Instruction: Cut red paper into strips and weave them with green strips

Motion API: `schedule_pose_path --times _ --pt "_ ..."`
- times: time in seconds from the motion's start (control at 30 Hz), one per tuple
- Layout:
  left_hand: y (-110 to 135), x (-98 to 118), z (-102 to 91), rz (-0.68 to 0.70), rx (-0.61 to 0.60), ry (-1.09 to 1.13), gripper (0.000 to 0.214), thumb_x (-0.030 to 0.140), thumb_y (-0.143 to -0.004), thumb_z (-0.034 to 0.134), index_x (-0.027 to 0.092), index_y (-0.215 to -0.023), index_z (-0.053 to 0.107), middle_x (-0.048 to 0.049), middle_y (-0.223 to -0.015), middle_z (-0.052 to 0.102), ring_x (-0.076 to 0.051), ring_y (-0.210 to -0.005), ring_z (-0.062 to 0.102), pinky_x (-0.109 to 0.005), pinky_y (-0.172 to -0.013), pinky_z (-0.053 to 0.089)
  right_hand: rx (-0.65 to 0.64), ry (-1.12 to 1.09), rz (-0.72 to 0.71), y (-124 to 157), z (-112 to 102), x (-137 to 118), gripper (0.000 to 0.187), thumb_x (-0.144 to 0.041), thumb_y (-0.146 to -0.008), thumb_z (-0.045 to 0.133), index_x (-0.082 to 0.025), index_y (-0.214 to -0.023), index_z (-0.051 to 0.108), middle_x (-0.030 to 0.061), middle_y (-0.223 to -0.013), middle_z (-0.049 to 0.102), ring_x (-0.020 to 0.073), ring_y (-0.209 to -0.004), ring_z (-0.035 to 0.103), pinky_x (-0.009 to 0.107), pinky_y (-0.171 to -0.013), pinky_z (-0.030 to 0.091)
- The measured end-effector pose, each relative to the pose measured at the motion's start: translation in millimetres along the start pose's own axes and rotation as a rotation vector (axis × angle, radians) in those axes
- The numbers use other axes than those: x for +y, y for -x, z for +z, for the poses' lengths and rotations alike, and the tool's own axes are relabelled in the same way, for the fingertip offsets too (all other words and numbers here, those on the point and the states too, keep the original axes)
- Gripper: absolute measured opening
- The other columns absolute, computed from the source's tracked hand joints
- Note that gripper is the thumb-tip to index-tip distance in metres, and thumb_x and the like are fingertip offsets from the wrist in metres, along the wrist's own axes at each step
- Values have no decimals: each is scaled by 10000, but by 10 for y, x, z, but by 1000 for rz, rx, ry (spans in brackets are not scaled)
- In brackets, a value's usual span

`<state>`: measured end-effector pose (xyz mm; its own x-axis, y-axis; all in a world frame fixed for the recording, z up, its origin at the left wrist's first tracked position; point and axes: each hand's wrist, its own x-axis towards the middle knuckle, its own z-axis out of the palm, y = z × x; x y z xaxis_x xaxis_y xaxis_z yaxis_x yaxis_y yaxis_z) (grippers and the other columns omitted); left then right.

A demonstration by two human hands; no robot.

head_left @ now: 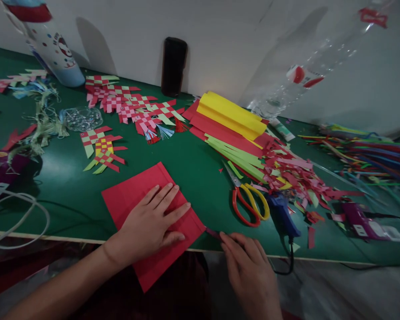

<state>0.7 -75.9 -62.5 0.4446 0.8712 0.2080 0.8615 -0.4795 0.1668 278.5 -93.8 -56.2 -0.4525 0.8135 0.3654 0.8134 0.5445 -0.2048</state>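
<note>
A folded red paper sheet [130, 195] lies at the near edge of the green table [193, 169], one corner hanging over the edge. My left hand [151, 220] rests flat on the sheet, fingers stretched out and slightly spread. My right hand [250, 271] is at the table's front edge, just right of the sheet, with its fingers pinched on a thin dark-red object [212, 233] whose tip touches the sheet's right corner; I cannot make out what it is.
Red-and-yellow scissors [248, 200] and a blue glue gun [282, 213] lie to the right. Folded yellow, red and green paper [230, 118] and scraps [293, 173] sit behind them. Woven paper pieces [133, 109], a bottle [58, 53], a dark phone [173, 66] and white cable [16, 218] lie elsewhere.
</note>
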Motion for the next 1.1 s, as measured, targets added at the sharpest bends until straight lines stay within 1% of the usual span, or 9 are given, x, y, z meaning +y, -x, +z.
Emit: schedule_pose_path --times 0.2,0.4,0.5,0.63,0.83,1.0,1.1 --pt "1 -2 1 -2 -1 9 620 668 -903 431 338 -1427 461 -99 -1550 361 -293 -1433 320 -479 -1173 225 -19 -11 -15 -21 6 -2 249 -161 -930 540 -168 -1148 660 83 -982 626 181 -855 574 330 -777 482" --pt "-11 4 -10 -2 -5 9 627 680 -898 429 336 -1421 471 -99 -1550 361 -293 -1423 337 -474 -1178 213 5 -35 7 -25 -5 36 230 -181 -935 541 -184 -1125 670 73 -960 625 177 -848 584 334 -768 488" --pt "3 0 -7 -2 -4 6 635 687 -897 421 337 -1424 464 -105 -1553 355 -291 -1430 326 -470 -1178 212 -5 -61 13 -26 -22 47 239 -190 -937 539 -195 -1138 669 70 -965 627 174 -855 589 329 -764 498" --pt "47 1 -25 18 -14 6 622 680 -897 433 352 -1425 456 -89 -1553 359 -282 -1436 316 -466 -1182 206 -33 -89 -5 -5 -40 6 249 -181 -937 537 -199 -1149 666 69 -970 631 170 -866 592 326 -773 508" --pt "84 13 -42 12 -27 18 620 673 -899 436 342 -1422 466 -97 -1548 367 -292 -1427 332 -474 -1181 208 -3 -65 11 43 -35 -83 253 -146 -926 537 -189 -1135 673 74 -946 651 179 -853 600 328 -762 513" --pt "76 14 -44 15 -19 21 627 678 -895 437 356 -1433 445 -96 -1548 366 -286 -1434 322 -474 -1177 219 -1 -71 21 43 -45 -65 252 -161 -928 538 -202 -1132 680 70 -947 649 168 -843 606 319 -754 522" --pt "69 17 -53 11 -26 17 618 677 -898 431 356 -1427 455 -97 -1547 370 -285 -1431 327 -469 -1177 223 -14 -63 -5 14 -56 -59 249 -164 -929 541 -191 -1133 679 73 -944 646 170 -840 599 320 -757 518"
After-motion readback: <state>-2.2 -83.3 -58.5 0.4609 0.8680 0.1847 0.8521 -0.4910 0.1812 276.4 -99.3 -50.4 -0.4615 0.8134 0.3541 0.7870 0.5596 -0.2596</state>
